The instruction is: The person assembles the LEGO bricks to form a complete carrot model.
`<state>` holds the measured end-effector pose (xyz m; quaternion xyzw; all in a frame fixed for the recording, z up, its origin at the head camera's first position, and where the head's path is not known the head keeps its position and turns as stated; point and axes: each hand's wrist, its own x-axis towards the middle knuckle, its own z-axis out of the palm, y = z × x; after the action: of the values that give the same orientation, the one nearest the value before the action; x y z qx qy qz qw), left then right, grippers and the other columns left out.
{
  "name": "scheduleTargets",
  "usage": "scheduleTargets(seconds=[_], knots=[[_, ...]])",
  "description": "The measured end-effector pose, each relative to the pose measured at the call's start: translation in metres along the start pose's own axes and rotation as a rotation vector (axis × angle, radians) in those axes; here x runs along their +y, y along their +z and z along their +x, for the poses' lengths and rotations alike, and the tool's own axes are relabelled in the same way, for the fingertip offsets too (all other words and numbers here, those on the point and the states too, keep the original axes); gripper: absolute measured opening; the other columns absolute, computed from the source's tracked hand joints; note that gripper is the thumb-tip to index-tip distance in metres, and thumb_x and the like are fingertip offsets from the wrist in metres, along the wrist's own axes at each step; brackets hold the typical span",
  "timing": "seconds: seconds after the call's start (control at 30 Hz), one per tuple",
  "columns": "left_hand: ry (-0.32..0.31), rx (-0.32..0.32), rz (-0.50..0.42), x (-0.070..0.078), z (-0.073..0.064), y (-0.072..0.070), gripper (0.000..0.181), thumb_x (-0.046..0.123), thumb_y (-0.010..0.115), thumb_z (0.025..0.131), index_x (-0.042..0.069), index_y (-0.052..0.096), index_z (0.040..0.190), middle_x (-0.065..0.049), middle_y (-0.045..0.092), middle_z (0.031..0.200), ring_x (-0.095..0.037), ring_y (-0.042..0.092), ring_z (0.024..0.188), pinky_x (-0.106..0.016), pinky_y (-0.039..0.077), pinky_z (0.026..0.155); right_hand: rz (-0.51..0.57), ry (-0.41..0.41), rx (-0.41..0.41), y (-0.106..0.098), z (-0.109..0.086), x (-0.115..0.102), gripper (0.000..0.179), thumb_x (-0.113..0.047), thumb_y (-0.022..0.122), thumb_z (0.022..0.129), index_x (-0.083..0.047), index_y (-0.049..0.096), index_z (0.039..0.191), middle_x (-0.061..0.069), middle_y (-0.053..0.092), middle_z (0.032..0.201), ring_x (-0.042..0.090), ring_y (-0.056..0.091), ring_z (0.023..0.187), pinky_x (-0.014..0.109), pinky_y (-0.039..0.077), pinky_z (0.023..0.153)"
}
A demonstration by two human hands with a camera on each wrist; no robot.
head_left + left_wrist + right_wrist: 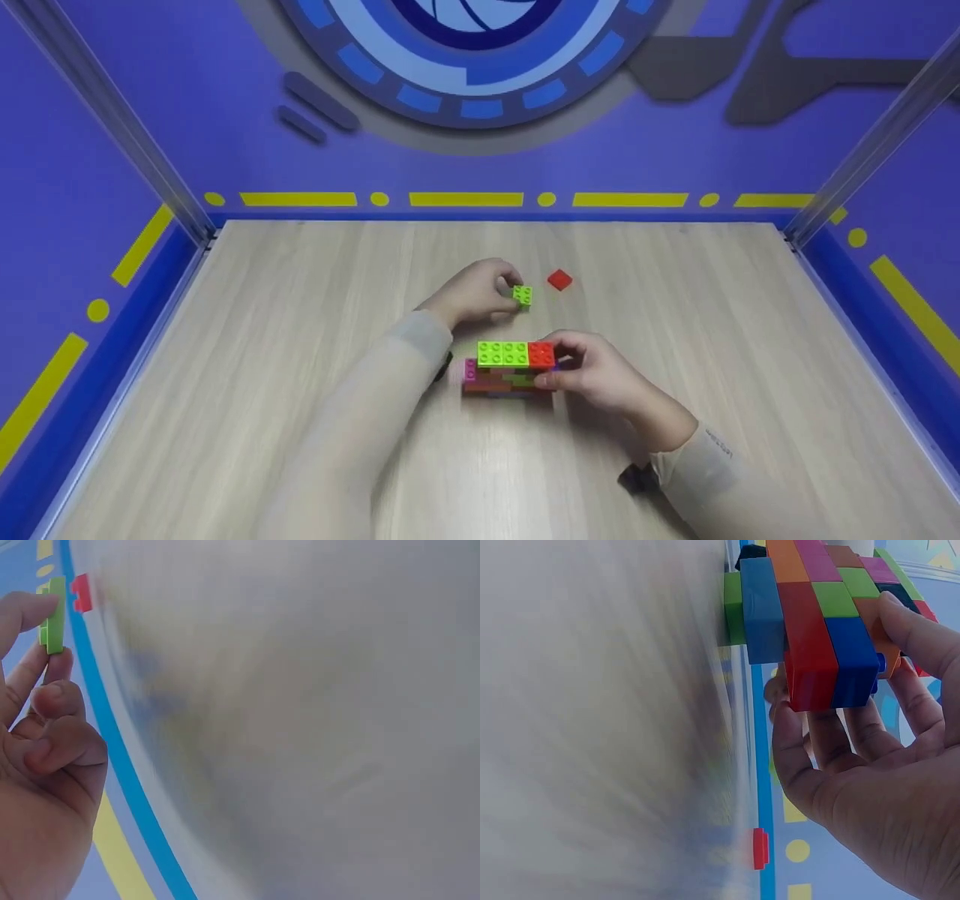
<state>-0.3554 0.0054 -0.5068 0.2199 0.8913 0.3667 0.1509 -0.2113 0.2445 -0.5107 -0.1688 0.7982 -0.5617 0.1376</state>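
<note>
A small lime-green brick is pinched between the thumb and fingertips of my left hand. In the left wrist view this green brick is seen edge-on, the other fingers curled below it. My right hand grips the right end of a stacked brick build, thumb on the near side and fingers behind. Lime and red bricks top it, with a magenta brick at its left end. The right wrist view shows the build's red, blue, orange, green and magenta layers.
A loose red brick lies on the wooden table, a little beyond the green one and to its right. Blue printed walls with yellow dashes stand at the back and on both sides. Metal posts mark the back corners.
</note>
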Motion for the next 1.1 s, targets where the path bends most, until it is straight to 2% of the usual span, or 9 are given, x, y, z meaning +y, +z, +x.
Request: scheduleTargets(seconds=[0.2,0.33,0.43,0.53,0.67,0.9,1.1], knots=[[0.041,0.039,-0.049,-0.015,-0.027,-0.012,0.043,0.025,0.082,0.097,0.016,0.076,0.138,-0.005,0.071,0.142,-0.026,0.066,0.129,-0.050,0.054,0.119,0.008,0.002,0.003,0.000,0.001,-0.001,0.038,-0.010,0.092,0.093,-0.008,0.079,0.128,0.011,0.078,0.127,0.028,0.068,0.120,0.038,0.060,0.105],[0.068,0.077,-0.085,-0.022,-0.047,-0.020,0.040,0.024,0.080,0.096,0.014,0.078,0.134,-0.005,0.071,0.135,-0.025,0.065,0.117,-0.044,0.056,0.105,0.002,0.002,0.001,0.001,0.001,-0.001,0.038,-0.010,0.092,0.092,-0.008,0.080,0.129,0.012,0.079,0.127,0.028,0.067,0.120,0.041,0.060,0.106],[0.101,0.123,-0.133,-0.022,-0.062,-0.027,0.036,0.022,0.079,0.096,0.014,0.079,0.131,-0.005,0.071,0.128,-0.024,0.062,0.105,-0.036,0.053,0.093,-0.005,0.005,0.003,0.001,0.001,0.000,0.038,-0.009,0.092,0.092,-0.009,0.080,0.128,0.011,0.079,0.127,0.028,0.067,0.121,0.046,0.059,0.108],[0.136,0.168,-0.193,-0.018,-0.078,-0.033,0.035,0.018,0.079,0.095,0.013,0.079,0.130,-0.005,0.070,0.124,-0.021,0.057,0.092,-0.031,0.048,0.082,-0.007,0.006,0.007,0.001,0.000,0.000,0.038,-0.009,0.092,0.092,-0.010,0.081,0.128,0.011,0.079,0.128,0.029,0.067,0.121,0.048,0.058,0.109],[0.162,0.208,-0.236,-0.010,-0.100,-0.039,0.035,0.015,0.080,0.096,0.012,0.079,0.131,-0.005,0.071,0.125,-0.015,0.052,0.085,-0.026,0.045,0.076,-0.014,0.011,0.009,0.001,-0.001,0.000,0.039,-0.009,0.092,0.092,-0.010,0.080,0.129,0.012,0.079,0.129,0.029,0.066,0.122,0.046,0.057,0.110],[0.168,0.216,-0.236,0.009,-0.139,-0.043,0.035,0.019,0.078,0.100,0.018,0.080,0.135,-0.002,0.072,0.126,-0.012,0.049,0.077,-0.025,0.044,0.069,-0.024,0.023,0.002,0.001,-0.002,0.001,0.038,-0.011,0.090,0.095,-0.011,0.080,0.131,0.012,0.077,0.134,0.029,0.064,0.125,0.041,0.057,0.111],[0.205,0.210,-0.213,0.025,-0.162,-0.048,0.034,0.020,0.079,0.100,0.023,0.081,0.133,0.001,0.068,0.122,-0.014,0.047,0.077,-0.025,0.042,0.071,-0.027,0.022,0.002,-0.002,-0.001,0.000,0.040,-0.011,0.090,0.094,-0.010,0.079,0.132,0.013,0.077,0.133,0.028,0.065,0.125,0.035,0.059,0.109]])
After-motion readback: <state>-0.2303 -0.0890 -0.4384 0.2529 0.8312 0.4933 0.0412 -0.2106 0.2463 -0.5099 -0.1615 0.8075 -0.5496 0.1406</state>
